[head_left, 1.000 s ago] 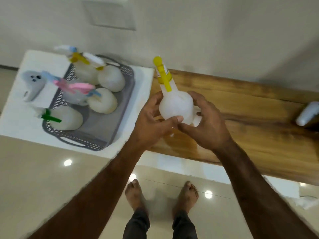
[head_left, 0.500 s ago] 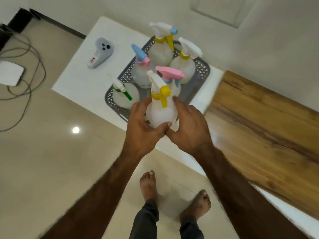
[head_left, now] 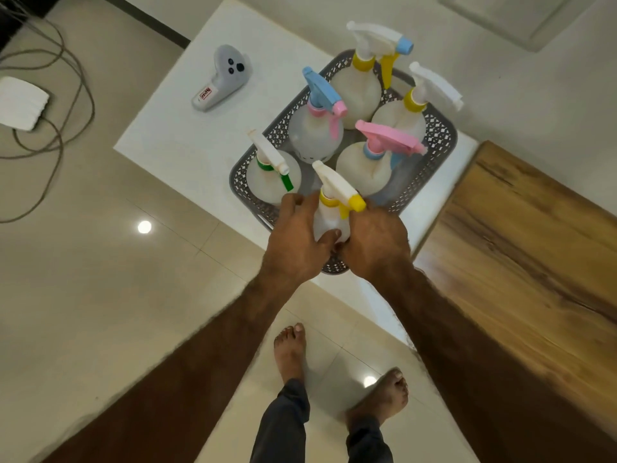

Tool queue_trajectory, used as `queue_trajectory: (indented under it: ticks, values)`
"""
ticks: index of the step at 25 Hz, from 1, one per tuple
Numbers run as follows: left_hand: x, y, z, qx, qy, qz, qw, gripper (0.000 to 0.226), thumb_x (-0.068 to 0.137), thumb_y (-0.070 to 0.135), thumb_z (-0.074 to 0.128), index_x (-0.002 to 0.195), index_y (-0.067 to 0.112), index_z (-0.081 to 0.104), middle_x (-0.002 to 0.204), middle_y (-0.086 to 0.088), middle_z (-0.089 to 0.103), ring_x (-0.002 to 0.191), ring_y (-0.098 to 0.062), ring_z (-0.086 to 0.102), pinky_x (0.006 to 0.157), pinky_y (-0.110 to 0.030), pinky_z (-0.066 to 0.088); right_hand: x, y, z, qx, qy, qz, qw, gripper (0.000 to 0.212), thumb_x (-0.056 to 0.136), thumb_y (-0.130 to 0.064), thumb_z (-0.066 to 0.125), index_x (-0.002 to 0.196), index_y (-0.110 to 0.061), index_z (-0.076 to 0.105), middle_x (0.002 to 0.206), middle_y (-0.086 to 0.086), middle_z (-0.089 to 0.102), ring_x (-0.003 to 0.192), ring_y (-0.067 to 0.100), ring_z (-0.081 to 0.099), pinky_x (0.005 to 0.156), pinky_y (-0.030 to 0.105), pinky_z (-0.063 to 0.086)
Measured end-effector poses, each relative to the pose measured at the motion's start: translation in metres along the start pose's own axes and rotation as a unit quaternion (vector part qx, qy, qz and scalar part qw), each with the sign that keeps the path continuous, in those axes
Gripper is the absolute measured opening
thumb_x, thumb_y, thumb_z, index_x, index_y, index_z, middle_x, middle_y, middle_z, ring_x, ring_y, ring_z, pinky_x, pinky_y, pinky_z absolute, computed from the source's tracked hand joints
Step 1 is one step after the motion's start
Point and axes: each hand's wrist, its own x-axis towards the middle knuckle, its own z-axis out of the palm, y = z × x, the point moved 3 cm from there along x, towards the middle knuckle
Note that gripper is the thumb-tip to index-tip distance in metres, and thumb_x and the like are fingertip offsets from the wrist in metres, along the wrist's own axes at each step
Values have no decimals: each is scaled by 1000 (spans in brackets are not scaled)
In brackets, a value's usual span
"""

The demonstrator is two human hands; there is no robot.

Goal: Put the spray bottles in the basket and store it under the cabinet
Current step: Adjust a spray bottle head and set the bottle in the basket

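A grey perforated basket point(head_left: 440, 142) sits on the white counter point(head_left: 187, 135). Several white spray bottles stand upright in it, among them one with a green collar point(head_left: 270, 175), one with a blue and pink head point(head_left: 317, 128) and one with a pink head point(head_left: 367, 162). My left hand point(head_left: 297, 242) and my right hand point(head_left: 374, 245) both wrap a white bottle with a yellow collar and trigger point(head_left: 334, 208), held upright over the basket's near corner. Its base is hidden by my fingers.
A grey handheld controller point(head_left: 222, 76) lies on the counter left of the basket. A wooden countertop point(head_left: 521, 248) runs to the right. Cables point(head_left: 56, 105) and a white box point(head_left: 20, 103) lie on the tiled floor at left. My bare feet stand below.
Both hands carried the yellow-trigger bottle from the wooden countertop leftward to the basket and lowered it toward the near corner. My view swung left with them.
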Motion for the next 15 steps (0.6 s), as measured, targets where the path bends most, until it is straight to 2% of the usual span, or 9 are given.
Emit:
queue_trajectory:
  ticks: [5, 7, 9, 12, 15]
  values:
    - [-4, 2, 9, 56, 14, -16, 998, 70, 92, 38, 79, 151, 20, 45, 152, -8, 44, 137, -32, 54, 112, -44, 51, -9, 3, 16, 28, 104, -18, 994, 77, 60, -25, 91, 126, -2, 59, 91, 17, 72, 80, 41, 70, 85, 50, 56]
    - [-5, 2, 11, 72, 11, -22, 997, 71, 93, 42, 76, 152, 21, 43, 154, -8, 43, 139, -32, 54, 113, -45, 50, -10, 9, 20, 20, 102, -38, 994, 76, 67, -31, 86, 131, -2, 57, 95, 18, 73, 87, 42, 70, 95, 56, 51]
    - [-6, 0, 12, 72, 18, -29, 997, 72, 94, 46, 74, 153, 22, 41, 155, -7, 44, 138, -32, 54, 113, -46, 51, -12, 14, 21, 7, 86, -37, 996, 74, 78, -43, 77, 138, -7, 53, 110, 17, 73, 106, 42, 68, 109, 60, 40]
    - [-6, 1, 13, 65, 32, -33, 997, 72, 94, 49, 72, 154, 21, 42, 155, -8, 44, 138, -31, 54, 112, -45, 51, -14, 17, 23, 6, 35, -8, 999, 68, 88, -52, 64, 145, -16, 48, 131, 10, 67, 130, 36, 57, 123, 55, 19]
    - [-13, 2, 9, 57, 26, -35, 997, 73, 95, 48, 71, 155, 18, 42, 154, -8, 49, 140, -30, 53, 114, -46, 49, -17, 19, 19, 27, 53, -27, 998, 63, 87, -50, 65, 138, -14, 55, 125, 11, 70, 124, 35, 61, 122, 56, 22]
